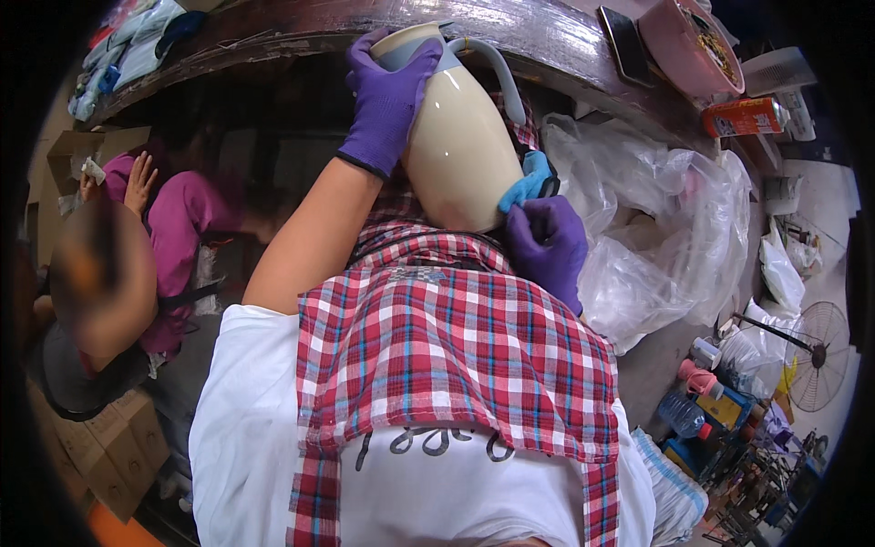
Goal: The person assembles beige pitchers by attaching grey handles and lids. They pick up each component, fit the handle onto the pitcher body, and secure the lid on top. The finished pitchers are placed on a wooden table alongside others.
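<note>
Gloved fingers of my left hand [387,102], in purple knit with a dark cuff, grasp the neck of a glossy cream jug with a rounded body and a grey-blue collar [460,150]. My right hand [550,242], in a matching purple glove, has its fingers curled around a crumpled light-blue piece of fabric with a black edge [526,187], held against the lower right side of the jug. The jug tilts in front of me above my lap, mouth toward the bench and base toward my body; whether the base touches my clothing I cannot tell. Its curved grey-blue handle [504,75] faces right.

Beneath it spreads my red, white and blue plaid apron [447,356], worn over a white shirt [251,401]. Just right of my right hand lies a large, rumpled clear plastic bag [638,283]. Beyond the jug runs a dark, scuffed workbench [264,43], bearing a black phone [625,46] beside a pink bowl [670,46], with a red-orange can [740,118] near them. At far right stands a round wire-caged fan [818,354]; at left, a person in magenta clothing [187,214] sits near brown cardboard boxes [114,447].
</note>
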A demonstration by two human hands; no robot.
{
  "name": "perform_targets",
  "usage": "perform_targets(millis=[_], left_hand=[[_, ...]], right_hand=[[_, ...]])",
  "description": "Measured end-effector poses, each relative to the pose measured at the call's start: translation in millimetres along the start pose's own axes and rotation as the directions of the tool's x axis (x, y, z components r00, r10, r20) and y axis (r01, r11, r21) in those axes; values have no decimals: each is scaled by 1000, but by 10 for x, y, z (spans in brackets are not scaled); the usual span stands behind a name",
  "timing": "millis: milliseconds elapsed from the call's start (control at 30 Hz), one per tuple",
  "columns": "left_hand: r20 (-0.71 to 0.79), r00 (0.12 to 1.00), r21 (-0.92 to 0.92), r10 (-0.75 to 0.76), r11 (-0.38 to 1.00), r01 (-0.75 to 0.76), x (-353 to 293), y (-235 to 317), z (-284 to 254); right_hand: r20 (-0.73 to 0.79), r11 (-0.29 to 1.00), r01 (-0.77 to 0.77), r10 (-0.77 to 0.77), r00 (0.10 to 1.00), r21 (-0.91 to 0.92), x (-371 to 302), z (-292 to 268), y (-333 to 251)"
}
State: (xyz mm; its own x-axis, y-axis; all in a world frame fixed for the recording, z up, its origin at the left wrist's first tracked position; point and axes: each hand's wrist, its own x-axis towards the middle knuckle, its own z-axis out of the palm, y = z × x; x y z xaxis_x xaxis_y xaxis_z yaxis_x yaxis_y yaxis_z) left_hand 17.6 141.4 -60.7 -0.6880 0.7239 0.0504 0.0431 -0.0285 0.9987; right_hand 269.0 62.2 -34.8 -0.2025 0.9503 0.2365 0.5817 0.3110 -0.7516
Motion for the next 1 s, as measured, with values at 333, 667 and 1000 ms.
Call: perform_targets(millis=[333,667,1000], left_hand=[[122,992,-269,42,963,-8,-165,294,-79],[-172,713,-59,679,716,-696,916,1730,-994],[-58,609,265,791,600,-754,2769,1051,-1557]], right_hand=[[-200,999,-33,31,979,-7,286,-208,747],[8,862,-205,228,974,464,156,174,486],[28,860,-54,46,999,507,489,160,263]])
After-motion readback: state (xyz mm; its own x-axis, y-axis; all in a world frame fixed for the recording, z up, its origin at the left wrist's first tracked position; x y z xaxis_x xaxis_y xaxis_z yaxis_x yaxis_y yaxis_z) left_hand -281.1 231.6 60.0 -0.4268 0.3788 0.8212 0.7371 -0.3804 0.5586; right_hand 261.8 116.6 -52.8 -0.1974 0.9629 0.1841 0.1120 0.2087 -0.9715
